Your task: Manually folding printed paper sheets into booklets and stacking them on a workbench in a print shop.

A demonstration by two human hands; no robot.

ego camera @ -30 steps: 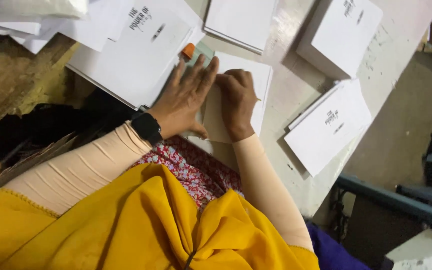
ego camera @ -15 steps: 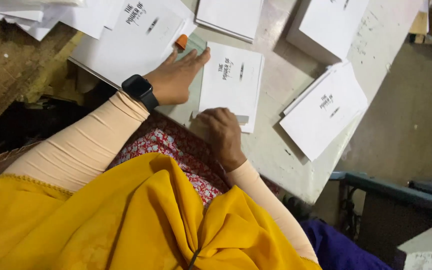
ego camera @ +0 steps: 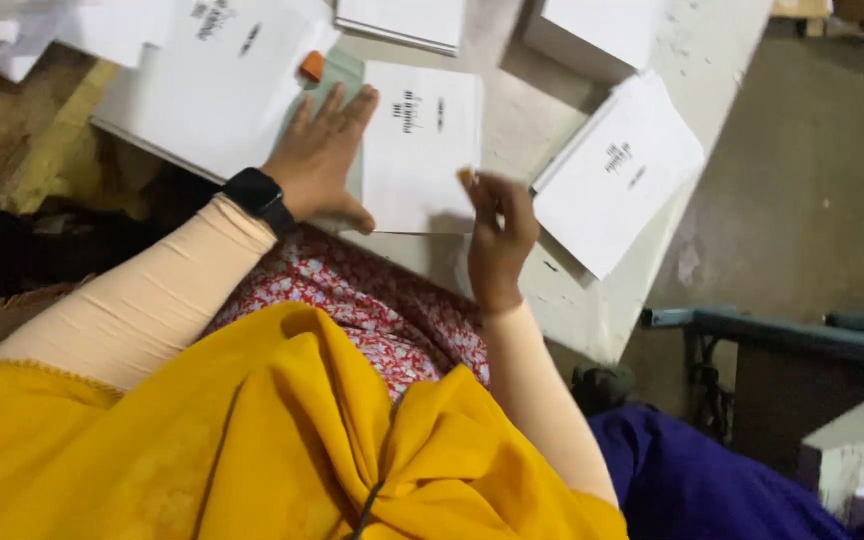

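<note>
The left hand (ego camera: 320,160) is lying flat, fingers (ego camera: 350,108) spread and released, palm down partly on a grey-green board (ego camera: 337,75) and partly against the left edge of a white printed booklet (ego camera: 420,145) that is resting on the pale worktop (ego camera: 512,60). The thumb is reaching under the booklet's near-left corner. A black smartwatch (ego camera: 255,195) is sitting on that wrist. The booklet is lying just to the right of these fingers and just beyond the right hand's fingertips.

The right hand (ego camera: 499,235) is hovering above the booklet's right edge, its fingers loosely curled and blurred; they look empty, with something small and pale orange at the fingertips that is too blurred to identify. Whether they are touching the paper cannot be told.

To handle this step well, the left palm should be pressing evenly so the booklet is not sliding while the right fingertips are meeting the free edge lightly, square to it, to avoid creasing. An orange-capped object (ego camera: 312,65) is lying just beyond the left fingertips, so those fingers should be staying clear of it. A larger stack of white sheets (ego camera: 217,85) is lying beyond the left hand, and another booklet stack (ego camera: 617,170) is sitting right of the right hand.
</note>
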